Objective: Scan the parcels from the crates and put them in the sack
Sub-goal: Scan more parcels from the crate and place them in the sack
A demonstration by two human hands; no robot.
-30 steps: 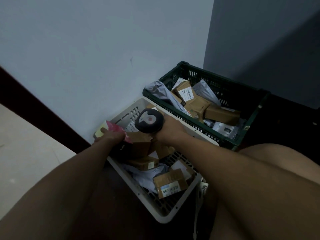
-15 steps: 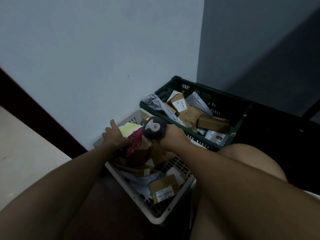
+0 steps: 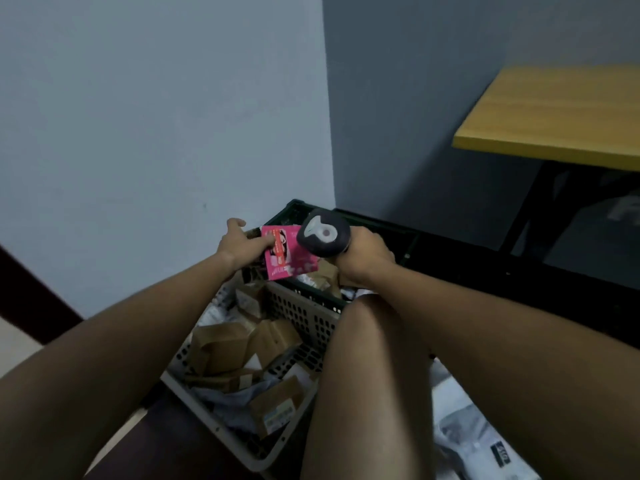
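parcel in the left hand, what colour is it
Bright pink, with a red strip and printed picture on its face; the parcel shows best in the head view.

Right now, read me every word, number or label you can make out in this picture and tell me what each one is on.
No text here is readable.
Pink packet in the left hand: print blurred.
Brown box in the white crate: label too small.
Grey bag, bottom right: dark mark illegible.
Scanner in the right hand: none.

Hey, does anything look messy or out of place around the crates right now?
Nothing looks damaged or spilled. The boxes lie jumbled in the white crate. The left hand holds a pink packet beside the scanner in the right hand.
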